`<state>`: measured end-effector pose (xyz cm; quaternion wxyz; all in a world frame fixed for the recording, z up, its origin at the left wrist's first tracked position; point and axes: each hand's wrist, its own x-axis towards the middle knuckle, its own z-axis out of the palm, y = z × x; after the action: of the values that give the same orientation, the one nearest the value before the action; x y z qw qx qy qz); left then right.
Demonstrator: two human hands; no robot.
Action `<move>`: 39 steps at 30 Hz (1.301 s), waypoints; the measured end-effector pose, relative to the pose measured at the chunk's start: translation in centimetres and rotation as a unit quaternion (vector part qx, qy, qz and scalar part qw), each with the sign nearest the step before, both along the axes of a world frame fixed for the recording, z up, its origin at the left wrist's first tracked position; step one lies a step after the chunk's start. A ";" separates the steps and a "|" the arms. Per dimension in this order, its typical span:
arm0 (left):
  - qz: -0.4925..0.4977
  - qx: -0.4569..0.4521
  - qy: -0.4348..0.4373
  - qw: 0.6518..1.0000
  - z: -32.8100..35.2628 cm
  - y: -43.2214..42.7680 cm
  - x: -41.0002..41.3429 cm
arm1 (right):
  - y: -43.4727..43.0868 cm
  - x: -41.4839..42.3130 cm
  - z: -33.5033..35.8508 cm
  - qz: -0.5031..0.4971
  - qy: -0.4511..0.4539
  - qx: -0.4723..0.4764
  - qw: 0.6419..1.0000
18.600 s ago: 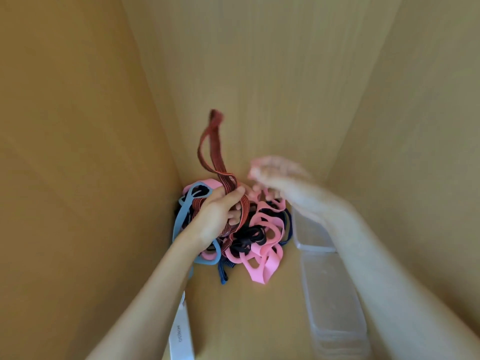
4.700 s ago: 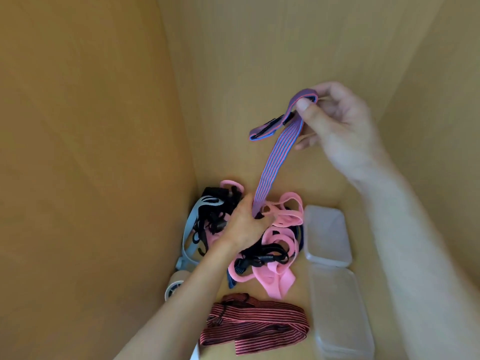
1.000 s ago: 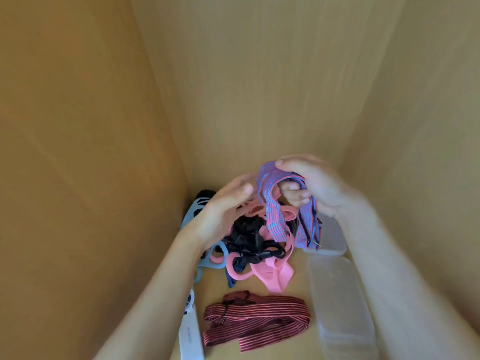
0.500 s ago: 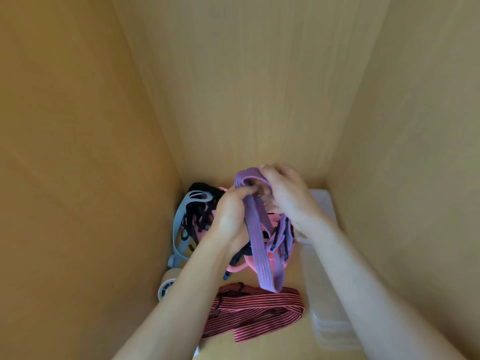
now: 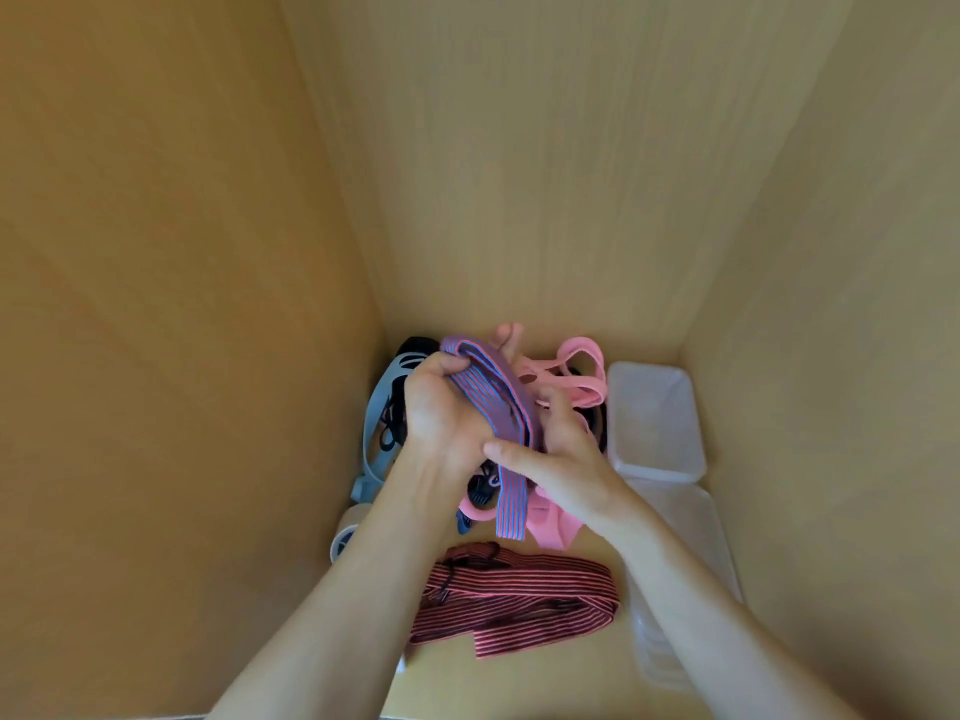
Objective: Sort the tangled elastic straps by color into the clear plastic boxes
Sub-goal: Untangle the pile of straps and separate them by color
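Observation:
Both hands hold a folded purple-and-blue striped strap (image 5: 493, 402) over the tangle. My left hand (image 5: 441, 413) grips its upper folds. My right hand (image 5: 561, 454) pinches the lower folds with thumb and fingers, and one end hangs down. Beneath lies the tangle: pink straps (image 5: 576, 366), a light blue strap (image 5: 376, 439) and black pieces, partly hidden by my hands. A folded red-and-black striped strap (image 5: 519, 600) lies apart on the shelf floor, nearer me. Two clear plastic boxes sit at the right: the far one (image 5: 654, 418) and the near one (image 5: 685, 589).
Everything sits on the floor of a narrow wooden compartment with tall walls at the left, back and right. A white roll-like object (image 5: 345, 532) lies by the left wall, below the light blue strap.
The hands have folded the purple-and-blue strap tighter: its hanging length is shorter than half a second ago, and my right hand has dropped below my left.

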<state>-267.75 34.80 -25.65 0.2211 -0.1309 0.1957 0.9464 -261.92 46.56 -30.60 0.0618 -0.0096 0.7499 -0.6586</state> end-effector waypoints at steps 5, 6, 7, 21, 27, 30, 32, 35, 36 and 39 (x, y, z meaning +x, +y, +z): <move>0.052 -0.033 -0.028 0.998 -2.0 -2.7 0.4 | 0.7 1.0 -1.7 0.051 -0.049 0.105 0.992; 0.046 -0.047 -0.035 0.997 -2.5 -3.2 0.8 | 0.7 1.4 -1.7 0.056 -0.059 0.105 0.991; 0.036 -0.061 -0.040 0.997 -3.0 -3.7 1.2 | 0.6 1.6 -1.7 0.063 -0.073 0.099 0.990; -0.068 -0.545 0.221 0.806 -8.8 -10.0 9.4 | 3.6 6.7 -4.0 0.109 -0.052 0.302 0.946; -0.186 -0.798 0.370 0.439 -11.4 -11.3 11.5 | 1.5 7.7 -5.7 0.166 -0.029 0.422 0.891; -0.236 -0.829 0.367 0.350 -12.5 -10.8 12.3 | 0.9 7.7 -7.7 0.177 0.005 0.506 0.844; -0.265 -0.836 0.357 0.323 -13.1 -10.5 12.9 | 0.8 8.0 -8.9 0.173 0.001 0.518 0.837; -0.288 -0.815 0.382 0.328 -13.3 -9.9 13.5 | 0.7 8.3 -10.1 0.181 0.003 0.539 0.822; -0.292 -0.801 0.399 0.336 -13.3 -9.7 13.7 | 0.7 8.4 -10.3 0.181 0.004 0.541 0.821; -0.315 -0.777 0.436 0.326 -13.6 -9.1 14.0 | 0.7 8.2 -9.8 0.182 0.000 0.508 0.842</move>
<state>-253.77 25.73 -39.21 0.1831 0.2600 0.9370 0.1442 -253.69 47.22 -40.43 0.1765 -0.1135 0.9641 -0.1626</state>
